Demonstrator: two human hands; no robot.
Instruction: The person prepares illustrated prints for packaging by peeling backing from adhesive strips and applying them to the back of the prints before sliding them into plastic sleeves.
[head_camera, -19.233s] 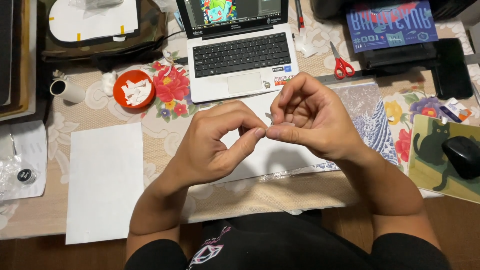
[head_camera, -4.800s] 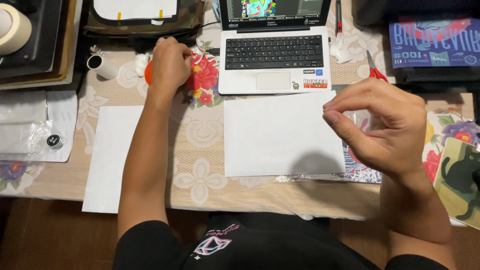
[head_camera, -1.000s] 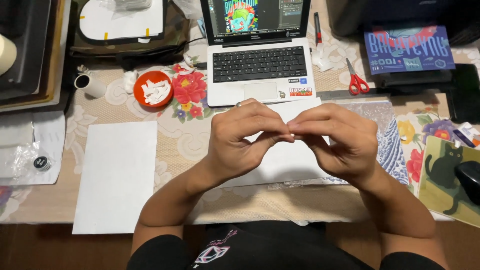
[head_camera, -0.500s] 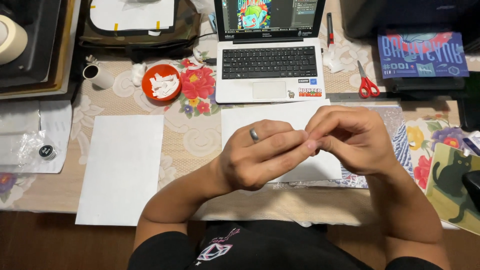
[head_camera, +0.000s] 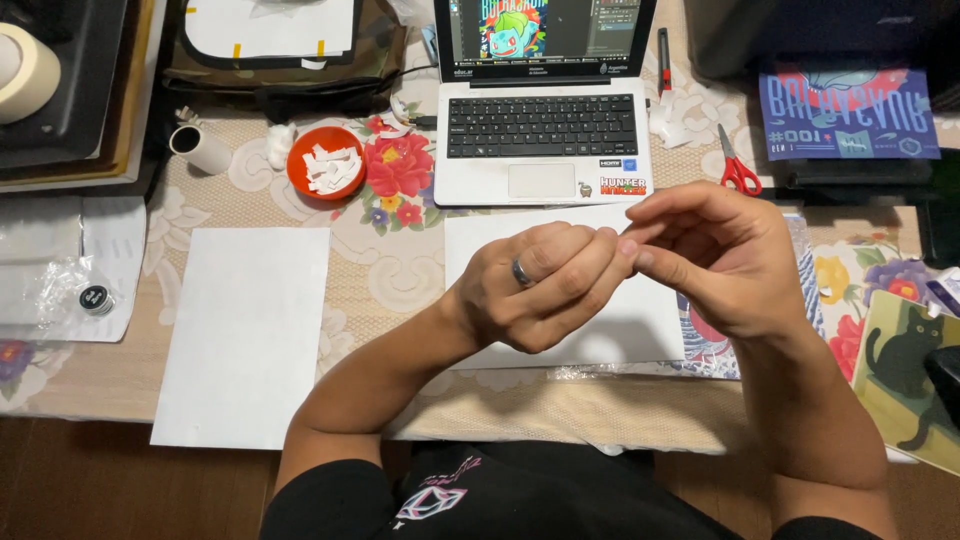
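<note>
Hands (head_camera: 640, 270) meet fingertip to fingertip above floral tablecloth (head_camera: 390, 280), white sheets (head_camera: 245, 330).

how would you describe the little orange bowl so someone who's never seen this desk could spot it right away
Start at the open silver laptop at the back of the desk and look just to its left, past the red flower printed on the tablecloth. The orange bowl sits there, near a small white tube. It is the only round, orange dish around, and it holds small white paper scraps.
</note>
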